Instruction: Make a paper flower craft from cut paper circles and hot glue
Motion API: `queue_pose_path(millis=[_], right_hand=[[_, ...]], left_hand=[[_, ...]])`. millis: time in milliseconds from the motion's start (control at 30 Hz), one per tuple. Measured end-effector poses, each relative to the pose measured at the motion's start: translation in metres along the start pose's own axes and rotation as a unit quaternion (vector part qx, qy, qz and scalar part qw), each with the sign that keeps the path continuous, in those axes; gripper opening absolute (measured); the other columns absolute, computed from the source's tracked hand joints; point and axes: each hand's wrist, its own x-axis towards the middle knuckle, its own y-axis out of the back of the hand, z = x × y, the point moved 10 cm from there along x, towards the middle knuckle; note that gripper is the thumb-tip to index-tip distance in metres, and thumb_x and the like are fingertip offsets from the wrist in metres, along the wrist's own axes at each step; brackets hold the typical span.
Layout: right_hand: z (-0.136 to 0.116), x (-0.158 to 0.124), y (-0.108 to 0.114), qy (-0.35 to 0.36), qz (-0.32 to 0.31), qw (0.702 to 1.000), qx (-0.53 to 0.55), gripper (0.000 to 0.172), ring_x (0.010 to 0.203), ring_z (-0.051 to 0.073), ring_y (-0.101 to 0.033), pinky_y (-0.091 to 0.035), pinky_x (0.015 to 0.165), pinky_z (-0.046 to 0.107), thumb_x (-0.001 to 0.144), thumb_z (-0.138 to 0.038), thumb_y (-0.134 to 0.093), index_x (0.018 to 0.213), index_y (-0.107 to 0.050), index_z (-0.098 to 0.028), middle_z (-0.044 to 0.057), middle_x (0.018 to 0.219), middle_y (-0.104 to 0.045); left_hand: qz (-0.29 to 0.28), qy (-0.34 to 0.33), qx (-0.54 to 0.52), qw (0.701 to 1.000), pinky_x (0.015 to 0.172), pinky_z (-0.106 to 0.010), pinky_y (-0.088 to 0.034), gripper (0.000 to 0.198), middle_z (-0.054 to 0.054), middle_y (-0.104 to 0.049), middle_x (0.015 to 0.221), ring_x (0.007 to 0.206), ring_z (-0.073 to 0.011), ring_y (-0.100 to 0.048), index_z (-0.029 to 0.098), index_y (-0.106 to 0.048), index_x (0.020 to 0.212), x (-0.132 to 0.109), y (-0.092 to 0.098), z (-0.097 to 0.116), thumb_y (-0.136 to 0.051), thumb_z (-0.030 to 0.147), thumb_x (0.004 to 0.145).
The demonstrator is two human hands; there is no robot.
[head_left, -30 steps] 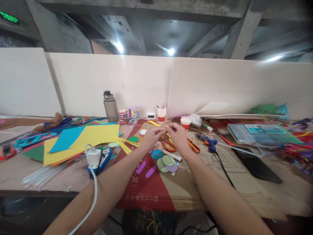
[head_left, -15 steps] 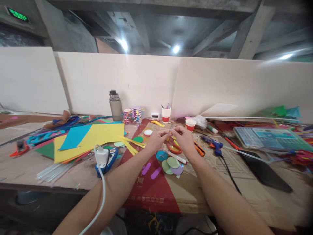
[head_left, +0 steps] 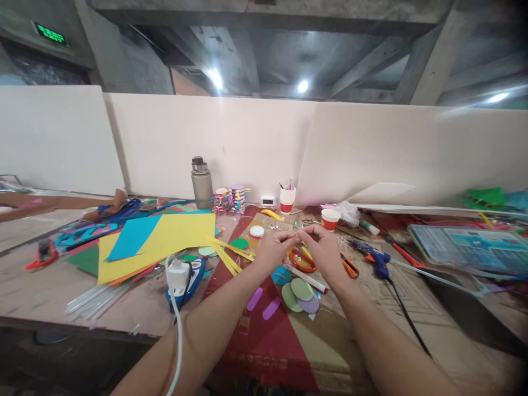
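Note:
My left hand [head_left: 274, 252] and my right hand [head_left: 322, 250] meet fingertip to fingertip above the middle of the table. Both are closed in a pinch around something small that I cannot make out. Just below them lie scissors with red-orange handles [head_left: 303, 262] and a white stick [head_left: 308, 279], partly covered by the hands. Closer to me sit a blue paper disc [head_left: 281, 275], light green discs [head_left: 302, 288] and a lilac disc [head_left: 309, 304]. Two purple paper pieces [head_left: 254, 298] rest on the red part of the cardboard.
Yellow paper sheets [head_left: 181, 230] and yellow strips [head_left: 225, 257] spread to the left, near a blue device with a white plug [head_left: 179, 274]. At right lie a blue glue gun [head_left: 380, 264] and a clear plastic case [head_left: 454, 245]. Behind stand a bottle [head_left: 202, 184] and paper cups [head_left: 330, 220].
The whole view has shifted, so things appear lower and further right. Both hands remain pinched together at the same spot over the table, fingers slightly rearranged.

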Motion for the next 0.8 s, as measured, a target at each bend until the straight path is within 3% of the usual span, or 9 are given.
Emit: queue_pose_path(millis=[333, 633, 800], right_hand=[[-0.009, -0.003, -0.002, 0.008, 0.006, 1.0, 0.014, 0.025, 0.06, 0.017, -0.058, -0.046, 0.059, 0.03, 0.075, -0.043, -0.066, 0.066, -0.065, -0.02, 0.002, 0.062, -0.065], [0.002, -0.003, -0.003, 0.005, 0.001, 1.0, -0.006, 0.022, 0.064, 0.017, -0.058, -0.045, 0.064, 0.03, 0.078, -0.039, -0.064, 0.069, -0.065, -0.019, 0.002, 0.067, -0.065], [0.007, 0.001, -0.005, 0.008, 0.0, 1.0, -0.009, 0.021, 0.065, 0.017, -0.058, -0.045, 0.065, 0.031, 0.077, -0.037, -0.063, 0.066, -0.065, -0.019, 0.002, 0.068, -0.065]], left_hand=[[-0.023, 0.002, -0.072, 0.997, 0.042, -0.023, -0.044, 0.033, 0.001, -0.062, 0.062, 0.044, -0.0095, -0.052, 0.015, -0.067, 0.065, 0.0, -0.006, 0.006, -0.072, 0.048, 0.066], [-0.022, -0.011, -0.031, 0.999, 0.048, -0.023, -0.044, 0.038, 0.0, -0.063, 0.059, 0.049, -0.011, -0.053, 0.016, -0.065, 0.063, 0.002, -0.003, 0.004, -0.07, 0.053, 0.068], [-0.026, -0.018, -0.011, 0.999, 0.049, -0.022, -0.044, 0.032, -0.001, -0.067, 0.065, 0.051, -0.0112, -0.055, 0.015, -0.068, 0.067, 0.005, -0.003, -0.003, -0.064, 0.047, 0.072]])
